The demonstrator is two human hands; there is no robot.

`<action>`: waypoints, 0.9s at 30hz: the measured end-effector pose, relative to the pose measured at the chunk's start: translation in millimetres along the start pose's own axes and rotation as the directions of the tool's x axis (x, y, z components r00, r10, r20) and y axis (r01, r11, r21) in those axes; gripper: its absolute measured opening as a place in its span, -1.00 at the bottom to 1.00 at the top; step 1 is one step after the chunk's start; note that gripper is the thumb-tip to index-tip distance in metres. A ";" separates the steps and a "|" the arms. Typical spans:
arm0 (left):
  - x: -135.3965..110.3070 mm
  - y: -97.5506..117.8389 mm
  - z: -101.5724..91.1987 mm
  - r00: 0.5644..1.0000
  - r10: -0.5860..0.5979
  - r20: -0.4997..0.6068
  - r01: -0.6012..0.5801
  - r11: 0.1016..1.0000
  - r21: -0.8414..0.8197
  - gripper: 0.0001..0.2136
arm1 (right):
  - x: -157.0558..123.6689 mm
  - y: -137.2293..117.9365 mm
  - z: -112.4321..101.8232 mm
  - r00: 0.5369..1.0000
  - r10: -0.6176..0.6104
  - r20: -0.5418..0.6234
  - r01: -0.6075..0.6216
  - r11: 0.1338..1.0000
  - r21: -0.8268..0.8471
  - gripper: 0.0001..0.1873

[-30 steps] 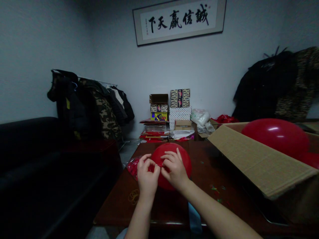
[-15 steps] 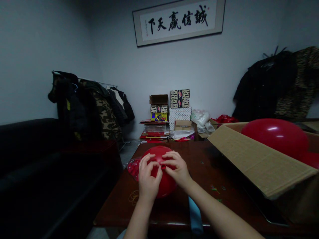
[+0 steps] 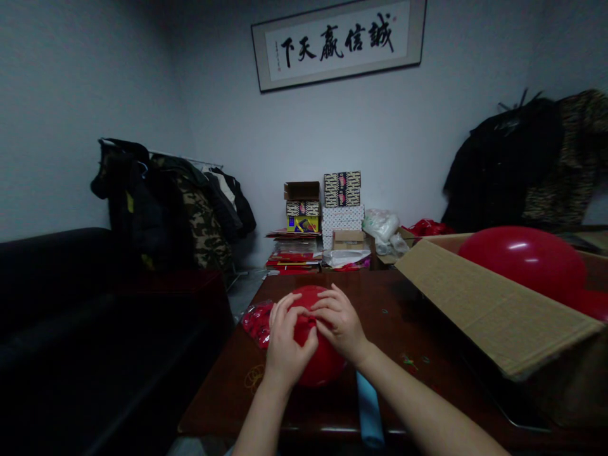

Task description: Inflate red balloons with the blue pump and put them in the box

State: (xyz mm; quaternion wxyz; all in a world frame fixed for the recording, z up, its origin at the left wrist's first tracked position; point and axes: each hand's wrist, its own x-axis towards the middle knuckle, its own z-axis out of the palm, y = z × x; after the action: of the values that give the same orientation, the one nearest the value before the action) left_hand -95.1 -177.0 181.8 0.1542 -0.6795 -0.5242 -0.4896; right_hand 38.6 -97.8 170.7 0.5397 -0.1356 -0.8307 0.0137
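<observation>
An inflated red balloon sits low over the dark wooden table, right in front of me. My left hand curls around its near side, fingers pinched at the neck. My right hand presses on top from the right, fingertips meeting the left hand's at the neck. The knot area is hidden between my fingers. A clear bag of red balloons lies just left of my hands.
An open cardboard box at the right holds a large red balloon. Rubber bands lie near the table's front left. Stacked boxes and papers sit at the far end. A black sofa and hanging coats stand at the left.
The balloon has dropped lower and looks smaller behind my hands. Both hands have closed tighter around its neck and shifted slightly right.
</observation>
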 end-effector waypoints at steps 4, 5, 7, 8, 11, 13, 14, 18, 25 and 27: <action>2.9 7.9 -2.6 1.000 0.010 0.013 -0.012 0.990 0.138 -0.90 | 1.6 0.3 -6.0 0.997 -0.084 0.001 0.083 0.993 -0.078 -0.85; 3.9 9.8 -3.7 1.000 0.012 0.006 -0.013 0.986 0.169 -0.91 | 1.7 0.7 -8.2 0.995 -0.098 0.006 0.098 0.991 -0.095 -0.85; 6.3 13.1 -5.6 1.000 0.031 0.000 -0.030 0.976 0.215 -0.91 | 2.1 1.5 -13.6 0.992 -0.124 0.020 0.126 0.983 -0.133 -0.86; 7.6 14.6 -6.2 0.999 0.046 0.005 -0.046 0.972 0.230 -0.92 | 2.6 2.1 -16.8 0.990 -0.138 0.027 0.141 0.978 -0.154 -0.86; 11.6 19.2 -5.8 0.996 0.091 0.026 -0.094 0.968 0.231 -0.90 | 5.2 4.6 -28.5 0.982 -0.182 0.055 0.190 0.959 -0.212 -0.85; 14.2 22.8 -3.7 0.993 0.116 0.021 -0.118 0.971 0.209 -0.88 | 7.1 7.4 -37.9 0.976 -0.208 0.070 0.219 0.944 -0.248 -0.84; 15.4 24.8 -2.3 0.991 0.130 0.012 -0.130 0.972 0.196 -0.87 | 7.9 9.1 -43.0 0.972 -0.221 0.078 0.234 0.935 -0.267 -0.82; 18.9 35.2 4.4 0.980 0.198 -0.019 -0.193 0.969 0.156 -0.86 | 9.1 15.8 -64.0 0.959 -0.263 0.108 0.284 0.895 -0.343 -0.78; 25.2 56.4 15.9 0.960 0.274 -0.056 -0.263 0.953 0.154 -0.89 | 7.9 19.9 -95.7 0.941 -0.323 0.100 0.332 0.829 -0.451 -0.79; 27.3 61.5 18.0 0.958 0.283 -0.055 -0.272 0.951 0.148 -0.90 | 7.3 19.9 -103.2 0.940 -0.322 0.113 0.336 0.821 -0.462 -0.78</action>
State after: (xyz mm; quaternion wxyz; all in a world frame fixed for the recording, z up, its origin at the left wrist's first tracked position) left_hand -33.7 -173.5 214.5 0.2879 -0.7152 -0.4501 -0.4506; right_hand 132.9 -89.6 216.9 0.4717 -0.1179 -0.8273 -0.2813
